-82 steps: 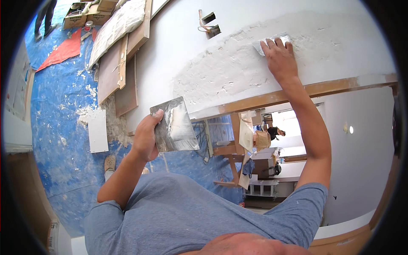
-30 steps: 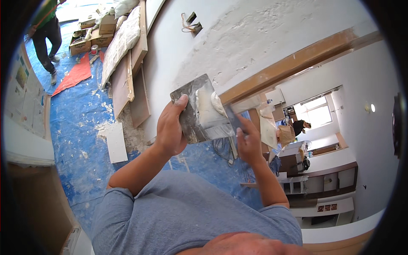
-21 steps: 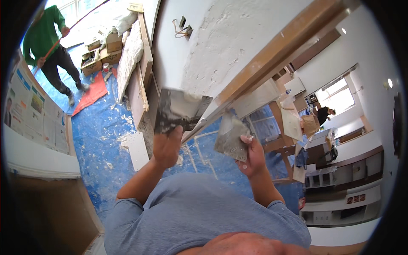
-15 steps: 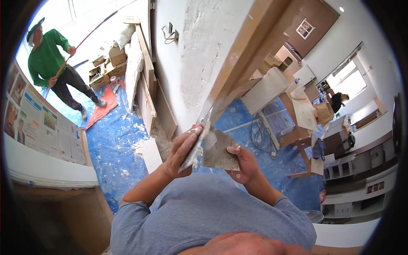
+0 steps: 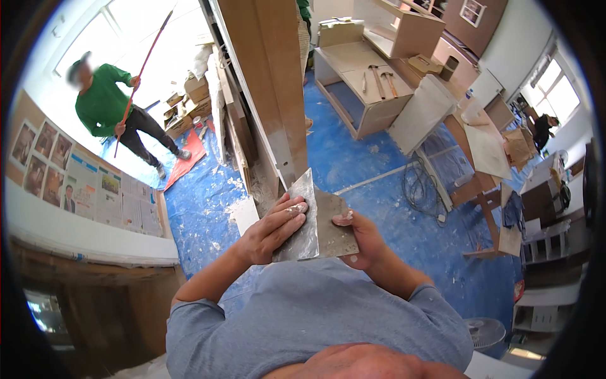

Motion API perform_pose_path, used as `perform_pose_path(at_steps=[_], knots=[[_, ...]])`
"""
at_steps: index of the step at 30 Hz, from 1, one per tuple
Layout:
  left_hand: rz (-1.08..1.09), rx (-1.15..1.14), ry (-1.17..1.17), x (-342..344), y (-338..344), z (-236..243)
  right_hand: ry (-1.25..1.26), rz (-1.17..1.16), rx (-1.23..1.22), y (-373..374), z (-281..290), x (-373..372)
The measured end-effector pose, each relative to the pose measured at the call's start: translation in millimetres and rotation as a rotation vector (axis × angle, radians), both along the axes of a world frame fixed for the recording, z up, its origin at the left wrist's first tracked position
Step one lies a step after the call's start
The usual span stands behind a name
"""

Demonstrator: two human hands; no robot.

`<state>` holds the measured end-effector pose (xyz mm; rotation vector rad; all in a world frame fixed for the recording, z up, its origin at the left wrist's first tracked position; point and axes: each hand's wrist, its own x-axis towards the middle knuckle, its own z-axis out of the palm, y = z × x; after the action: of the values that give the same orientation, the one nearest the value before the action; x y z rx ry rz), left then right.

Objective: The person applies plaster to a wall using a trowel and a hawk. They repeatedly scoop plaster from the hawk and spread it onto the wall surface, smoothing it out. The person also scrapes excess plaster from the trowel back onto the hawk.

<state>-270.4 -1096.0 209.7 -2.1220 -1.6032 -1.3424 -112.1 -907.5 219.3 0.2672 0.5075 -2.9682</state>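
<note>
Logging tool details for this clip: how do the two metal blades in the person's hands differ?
The left blade, gripped by the left hand, is lighter grey, narrower, and stands higher, its corner pointing up. The right blade, held by the right hand, is darker and browner, broader, and sits lower. Both are flat metal, smeared with plaster, and meet edge to edge.
</note>
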Motion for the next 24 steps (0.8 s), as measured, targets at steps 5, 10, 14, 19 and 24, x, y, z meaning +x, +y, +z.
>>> perform_pose_path(at_steps=[5,10,14,19,24], knots=[[0.058,-0.124,-0.011,21,4,9,-0.089,-0.117,0.072,28,12,19],[0.194,-0.143,-0.191,39,-12,-12,0.142,-0.334,0.337,39,60,12],[0.461,0.077,-0.442,38,-23,-26,0.141,-0.436,0.938,55,112,0],[0.546,0.221,-0.87,32,-35,-61,0.499,-0.603,1.943,17,195,-58],[0.45,0.372,-1.156,11,-59,-93,1.184,-0.449,2.828,-67,260,-173]])
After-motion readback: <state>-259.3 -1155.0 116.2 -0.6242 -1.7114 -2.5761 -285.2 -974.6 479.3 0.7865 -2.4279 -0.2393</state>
